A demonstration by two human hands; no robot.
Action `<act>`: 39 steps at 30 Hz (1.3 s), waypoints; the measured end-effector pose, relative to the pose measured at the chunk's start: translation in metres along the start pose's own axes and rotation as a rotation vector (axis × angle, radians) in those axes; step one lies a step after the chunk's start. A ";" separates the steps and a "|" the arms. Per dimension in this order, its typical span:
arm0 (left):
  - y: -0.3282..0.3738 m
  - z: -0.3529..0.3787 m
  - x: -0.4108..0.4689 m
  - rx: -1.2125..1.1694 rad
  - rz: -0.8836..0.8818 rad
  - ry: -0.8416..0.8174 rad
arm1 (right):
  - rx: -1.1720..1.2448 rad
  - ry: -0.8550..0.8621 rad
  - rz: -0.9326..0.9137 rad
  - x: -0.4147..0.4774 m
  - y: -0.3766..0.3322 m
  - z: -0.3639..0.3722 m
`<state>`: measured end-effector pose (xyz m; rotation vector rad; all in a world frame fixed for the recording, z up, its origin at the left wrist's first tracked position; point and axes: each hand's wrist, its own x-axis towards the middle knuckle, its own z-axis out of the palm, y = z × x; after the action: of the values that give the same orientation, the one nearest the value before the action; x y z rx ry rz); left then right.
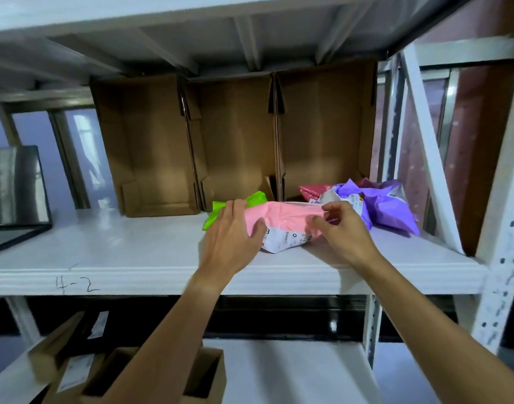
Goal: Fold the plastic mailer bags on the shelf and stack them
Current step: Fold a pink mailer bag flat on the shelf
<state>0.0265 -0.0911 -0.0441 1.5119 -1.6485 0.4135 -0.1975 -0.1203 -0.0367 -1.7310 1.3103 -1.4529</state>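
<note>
- The left hand lies flat with straight fingers, pinning the pink bag on the green bag on the shelf.
- The right hand pinches the pink bag's right end. It should draw that end over squarely, then press the crease.

One wide-angle head-worn camera faces the white painted metal shelf straight on at close range, looking slightly down onto its board, toward three open brown cardboard boxes at its back.

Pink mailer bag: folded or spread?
Folded over: the pink mailer bag is a narrow doubled band held by left hand and right hand.
</note>
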 end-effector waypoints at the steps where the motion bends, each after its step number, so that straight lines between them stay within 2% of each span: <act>1: 0.001 -0.001 -0.001 0.009 -0.028 0.022 | 0.011 0.023 0.012 0.001 0.001 0.000; 4: 0.004 -0.004 -0.001 0.043 -0.107 0.066 | 0.008 0.023 0.004 -0.001 -0.001 -0.001; 8: 0.003 -0.005 0.003 0.024 -0.154 -0.004 | -0.012 -0.050 -0.035 -0.004 -0.003 -0.004; 12: -0.005 -0.005 0.007 -0.191 -0.239 -0.088 | -0.003 -0.051 -0.068 -0.003 0.000 -0.005; 17: -0.020 -0.008 0.012 -0.717 -0.424 -0.305 | 0.021 -0.037 -0.047 0.000 0.001 -0.005; 25: -0.023 -0.008 0.015 -0.962 -0.509 -0.274 | 0.030 -0.062 -0.041 -0.003 -0.002 -0.006; 34: -0.028 -0.017 0.015 -1.178 -0.541 -0.240 | 0.118 -0.078 -0.023 -0.007 -0.009 -0.008; 36: -0.027 -0.019 0.013 -1.169 -0.498 -0.293 | 0.180 -0.039 -0.014 -0.005 -0.006 -0.009; 39: -0.027 -0.020 0.011 -1.072 -0.385 -0.466 | 0.294 -0.005 0.064 -0.004 -0.006 -0.011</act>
<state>0.0597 -0.0899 -0.0315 1.0400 -1.4378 -0.9623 -0.2055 -0.1126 -0.0303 -1.4871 1.0764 -1.5177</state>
